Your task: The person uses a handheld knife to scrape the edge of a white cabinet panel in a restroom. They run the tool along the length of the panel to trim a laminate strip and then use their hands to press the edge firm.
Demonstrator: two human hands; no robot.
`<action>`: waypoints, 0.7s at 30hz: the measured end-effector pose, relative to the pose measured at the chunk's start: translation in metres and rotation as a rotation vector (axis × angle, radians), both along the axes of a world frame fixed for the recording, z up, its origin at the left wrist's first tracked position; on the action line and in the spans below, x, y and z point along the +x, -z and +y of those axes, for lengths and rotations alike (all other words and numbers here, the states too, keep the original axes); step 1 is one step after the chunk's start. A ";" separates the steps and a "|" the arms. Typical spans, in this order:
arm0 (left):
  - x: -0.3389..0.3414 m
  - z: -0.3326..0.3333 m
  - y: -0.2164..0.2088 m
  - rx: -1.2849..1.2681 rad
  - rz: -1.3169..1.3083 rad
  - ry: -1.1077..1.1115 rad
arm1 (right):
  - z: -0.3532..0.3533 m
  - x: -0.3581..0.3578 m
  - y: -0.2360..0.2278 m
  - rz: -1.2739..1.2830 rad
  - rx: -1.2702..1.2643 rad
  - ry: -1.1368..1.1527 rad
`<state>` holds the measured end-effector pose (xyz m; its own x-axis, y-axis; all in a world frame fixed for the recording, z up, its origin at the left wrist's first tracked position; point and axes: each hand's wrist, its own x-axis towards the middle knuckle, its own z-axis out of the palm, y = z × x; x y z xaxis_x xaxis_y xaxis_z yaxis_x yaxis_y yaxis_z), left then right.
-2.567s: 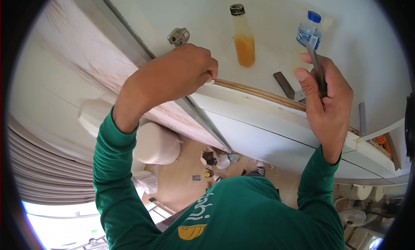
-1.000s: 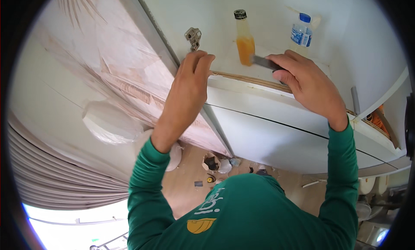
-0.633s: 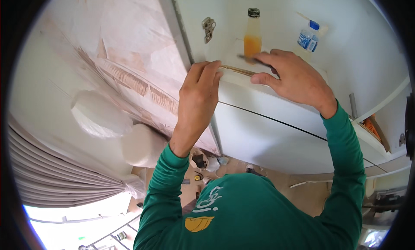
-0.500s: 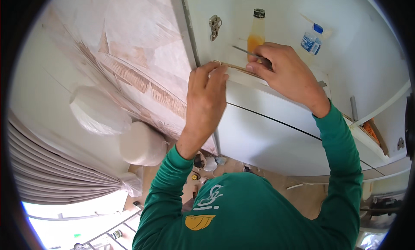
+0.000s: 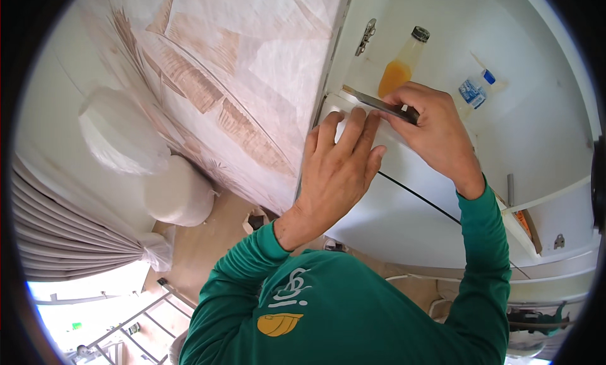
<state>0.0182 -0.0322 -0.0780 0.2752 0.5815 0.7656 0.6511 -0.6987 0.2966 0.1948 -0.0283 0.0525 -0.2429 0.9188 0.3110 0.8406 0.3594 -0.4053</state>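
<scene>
The flat metal tool (image 5: 379,104), moved lower now, is being gripped by the right hand (image 5: 429,128); the white panel edge (image 5: 334,106) is being pressed by the open left hand (image 5: 338,169).

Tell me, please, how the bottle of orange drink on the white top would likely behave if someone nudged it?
The bottle is tall and narrow, so a push near its cap would probably tip it. It looks roughly half full, with the liquid low, which may steady it a little. Its round body would likely roll if it fell. The right hand works close beside it with a flat metal tool.

Left hand (image 5: 338,169) flat, fingers spread and extended upward; right hand (image 5: 429,128) curled in pinch grip just beside, both green-sleeved forearms raised.
</scene>
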 end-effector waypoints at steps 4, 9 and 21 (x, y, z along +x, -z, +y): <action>0.002 0.002 0.005 0.005 -0.034 0.009 | 0.001 0.000 0.007 0.027 0.049 0.013; 0.000 0.002 0.003 -0.025 -0.052 0.021 | 0.003 -0.001 0.009 0.012 0.063 -0.031; -0.001 -0.005 -0.004 -0.110 -0.136 0.040 | -0.009 -0.002 0.022 -0.487 0.386 -0.133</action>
<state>0.0173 -0.0374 -0.0744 0.1981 0.6547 0.7295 0.5718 -0.6817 0.4565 0.1923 -0.0370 0.0301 -0.5446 0.7146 0.4391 0.8339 0.5173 0.1924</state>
